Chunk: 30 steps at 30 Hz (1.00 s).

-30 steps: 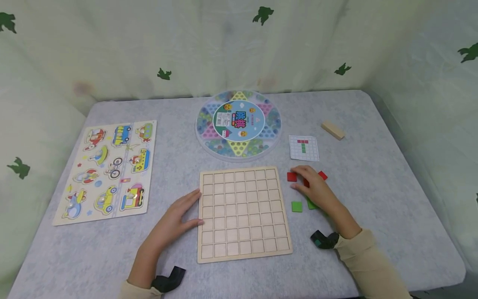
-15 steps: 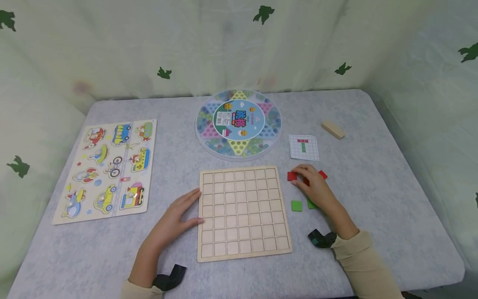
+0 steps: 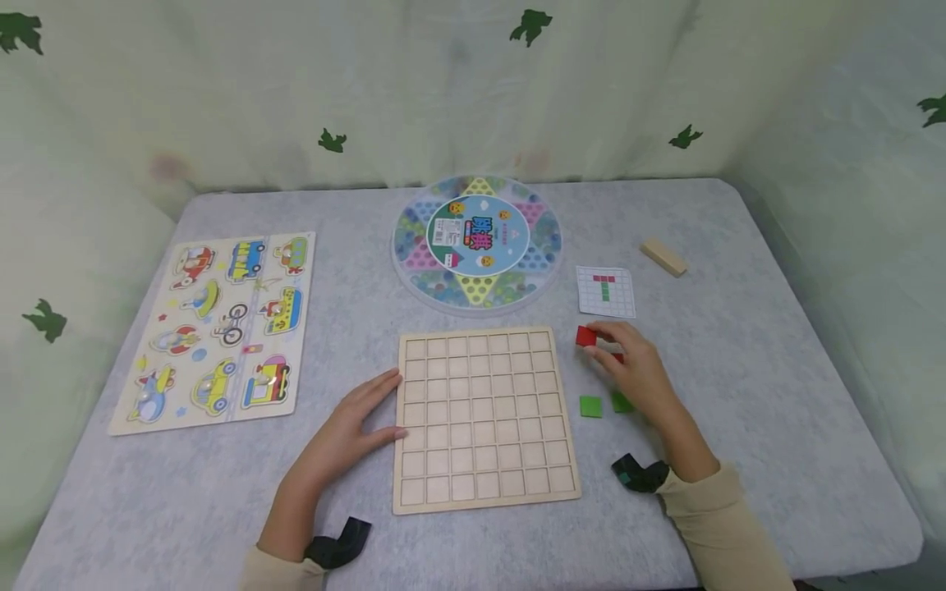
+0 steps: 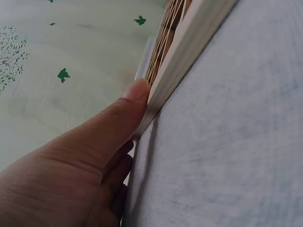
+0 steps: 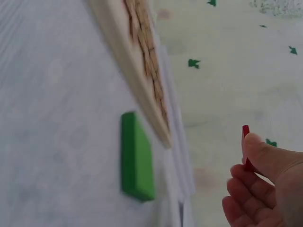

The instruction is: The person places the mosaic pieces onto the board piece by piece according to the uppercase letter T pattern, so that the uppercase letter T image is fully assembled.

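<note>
My right hand [image 3: 637, 368] pinches a red square tile [image 3: 586, 336] between thumb and fingers, just beyond the upper right corner of the wooden grid board [image 3: 485, 409]. The right wrist view shows this tile [image 5: 245, 147] raised and seen nearly edge-on. Part of another red tile [image 3: 618, 358] shows under that hand. Nearer me lie a green tile [image 3: 590, 406] and a second green tile [image 3: 622, 402], partly covered by the hand. My left hand [image 3: 353, 428] rests at the board's left edge, fingers extended; its thumb [image 4: 136, 90] touches the rim in the left wrist view.
A card [image 3: 606, 293] with a red and green T pattern lies behind the tiles. A wooden block [image 3: 663, 258] sits at the back right. Behind the board is a round Chinese checkers set [image 3: 477, 236]; a picture puzzle [image 3: 214, 328] occupies the left side.
My right hand has closed its thumb and fingers on the red tile and lifted it slightly. The left hand stays at the board's edge. The head view has shifted a little.
</note>
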Available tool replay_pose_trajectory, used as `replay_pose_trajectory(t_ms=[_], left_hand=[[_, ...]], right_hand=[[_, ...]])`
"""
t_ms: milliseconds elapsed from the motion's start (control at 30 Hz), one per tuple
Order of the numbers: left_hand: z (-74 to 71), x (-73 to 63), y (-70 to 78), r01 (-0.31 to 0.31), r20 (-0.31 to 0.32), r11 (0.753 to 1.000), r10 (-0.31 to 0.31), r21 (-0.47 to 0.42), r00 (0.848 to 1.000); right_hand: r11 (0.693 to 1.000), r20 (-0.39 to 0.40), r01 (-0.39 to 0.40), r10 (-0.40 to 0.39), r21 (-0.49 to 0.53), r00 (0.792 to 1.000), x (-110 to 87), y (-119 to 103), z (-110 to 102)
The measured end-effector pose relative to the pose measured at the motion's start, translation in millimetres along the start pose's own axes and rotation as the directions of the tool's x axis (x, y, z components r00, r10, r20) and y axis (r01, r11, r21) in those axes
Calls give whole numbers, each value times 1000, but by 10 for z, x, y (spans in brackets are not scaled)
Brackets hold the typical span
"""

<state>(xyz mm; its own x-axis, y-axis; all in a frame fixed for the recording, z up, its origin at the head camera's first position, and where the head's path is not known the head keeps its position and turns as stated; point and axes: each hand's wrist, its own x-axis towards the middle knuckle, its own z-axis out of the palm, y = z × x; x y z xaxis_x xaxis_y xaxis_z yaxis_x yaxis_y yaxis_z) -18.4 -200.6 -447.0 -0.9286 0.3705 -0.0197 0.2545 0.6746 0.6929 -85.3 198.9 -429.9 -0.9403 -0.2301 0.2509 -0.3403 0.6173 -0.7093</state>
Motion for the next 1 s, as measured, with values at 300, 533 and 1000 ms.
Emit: replay_pose_trajectory(t_ms=[300,533,1000], left_hand=[[-11,-2,-4,-19,-12,1000,19,-3,1000],[-15,6,-20,-26,-12,1000,26,-7,1000],[2,3,-4,-17,-18,1000,17,-8,1000]], right_hand=[[938,-104,300,-285,172,953,178,-640,38],[903,13,296,-316,312,949,304,-824,524],[978,226,132,-167,161,960,343,-710,1139]])
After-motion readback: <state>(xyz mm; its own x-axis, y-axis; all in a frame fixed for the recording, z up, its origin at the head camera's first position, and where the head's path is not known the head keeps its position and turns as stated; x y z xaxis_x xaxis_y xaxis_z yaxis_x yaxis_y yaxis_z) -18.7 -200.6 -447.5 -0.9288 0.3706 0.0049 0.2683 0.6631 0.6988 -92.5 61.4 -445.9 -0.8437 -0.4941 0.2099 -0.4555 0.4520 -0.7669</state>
